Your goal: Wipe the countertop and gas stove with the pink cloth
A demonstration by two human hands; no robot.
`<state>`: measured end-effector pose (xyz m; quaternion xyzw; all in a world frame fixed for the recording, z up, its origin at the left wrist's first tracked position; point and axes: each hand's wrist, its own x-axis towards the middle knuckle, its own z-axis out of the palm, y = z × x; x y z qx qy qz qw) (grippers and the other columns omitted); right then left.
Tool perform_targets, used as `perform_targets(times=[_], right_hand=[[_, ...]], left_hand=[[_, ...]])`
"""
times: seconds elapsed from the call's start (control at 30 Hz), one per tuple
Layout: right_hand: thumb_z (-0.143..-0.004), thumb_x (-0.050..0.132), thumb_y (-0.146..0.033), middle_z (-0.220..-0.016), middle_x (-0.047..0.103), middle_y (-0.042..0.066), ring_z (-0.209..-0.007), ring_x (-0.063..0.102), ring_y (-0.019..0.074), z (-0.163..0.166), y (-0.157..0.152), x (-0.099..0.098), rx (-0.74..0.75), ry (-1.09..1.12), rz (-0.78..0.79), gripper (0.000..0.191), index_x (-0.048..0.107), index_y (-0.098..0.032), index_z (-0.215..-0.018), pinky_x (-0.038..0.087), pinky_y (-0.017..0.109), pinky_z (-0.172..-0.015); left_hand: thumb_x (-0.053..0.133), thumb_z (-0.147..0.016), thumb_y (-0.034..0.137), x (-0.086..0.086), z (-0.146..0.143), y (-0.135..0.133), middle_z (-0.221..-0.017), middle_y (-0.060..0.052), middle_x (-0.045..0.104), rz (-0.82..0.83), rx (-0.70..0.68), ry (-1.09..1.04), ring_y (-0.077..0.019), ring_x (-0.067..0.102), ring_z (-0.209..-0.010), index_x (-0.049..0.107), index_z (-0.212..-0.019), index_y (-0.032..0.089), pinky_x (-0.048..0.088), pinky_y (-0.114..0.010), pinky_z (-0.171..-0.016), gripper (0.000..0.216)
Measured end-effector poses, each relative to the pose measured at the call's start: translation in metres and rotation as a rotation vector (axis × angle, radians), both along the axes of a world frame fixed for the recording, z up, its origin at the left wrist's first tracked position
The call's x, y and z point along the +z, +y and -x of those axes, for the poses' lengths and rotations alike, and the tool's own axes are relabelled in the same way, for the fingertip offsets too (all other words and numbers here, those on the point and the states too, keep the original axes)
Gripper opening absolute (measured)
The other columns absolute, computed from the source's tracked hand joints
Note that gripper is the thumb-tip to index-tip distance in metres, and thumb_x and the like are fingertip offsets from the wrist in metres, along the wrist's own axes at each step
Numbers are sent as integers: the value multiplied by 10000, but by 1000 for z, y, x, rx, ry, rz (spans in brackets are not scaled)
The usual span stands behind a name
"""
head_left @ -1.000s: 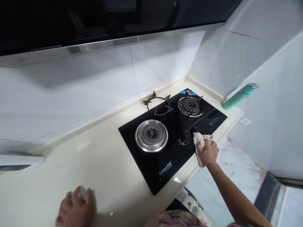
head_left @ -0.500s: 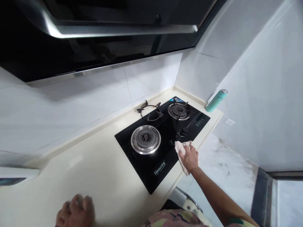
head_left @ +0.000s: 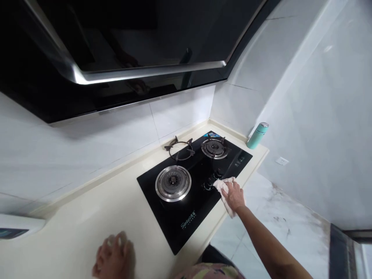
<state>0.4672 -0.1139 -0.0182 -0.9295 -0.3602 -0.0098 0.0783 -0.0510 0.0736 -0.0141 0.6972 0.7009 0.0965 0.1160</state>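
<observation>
The right hand [head_left: 235,195] grips a white cloth [head_left: 223,186] and presses it on the black stove [head_left: 186,219], just beside the knobs [head_left: 209,183]. The left hand [head_left: 114,257] lies open and flat on the desk [head_left: 81,228]. The front glass looks shiny. I think the knobs and back burners are not wiped yet
</observation>
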Motion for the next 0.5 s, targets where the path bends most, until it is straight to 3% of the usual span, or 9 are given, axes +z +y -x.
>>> perform_targets(times=[0.17, 0.33, 0.5], right_hand=[[-1039, 468, -478, -1432, 535, 185, -1227, 561, 338, -87, 4, 6, -82, 63, 57, 474, 594, -269, -1446, 472, 502, -984], [-1034, 485, -471, -1470, 494, 204, -1226, 557, 360, -159, 21, 23, -60, 85, 124, 467, 605, -278, -1442, 476, 529, -957], [-1000, 577, -415, -1432, 548, 167, -1248, 553, 353, -185, 63, 35, 156, 150, 145, 436, 647, -283, -1410, 462, 520, -1005]], left_hand=[[315, -1020, 473, 3, -59, -25, -1638, -176, 434, -22, -24, 71, -326, 295, -1578, 575, -1454, 231, 275, -606, -1226, 561], [326, -1030, 447, 2, -66, -29, -1641, -172, 438, -51, -5, 152, -326, 318, -1566, 555, -1481, 229, 284, -586, -1223, 552], [353, -1029, 404, 1, -66, -30, -1628, -177, 457, -101, -2, 208, -324, 345, -1553, 572, -1466, 222, 301, -580, -1215, 521]])
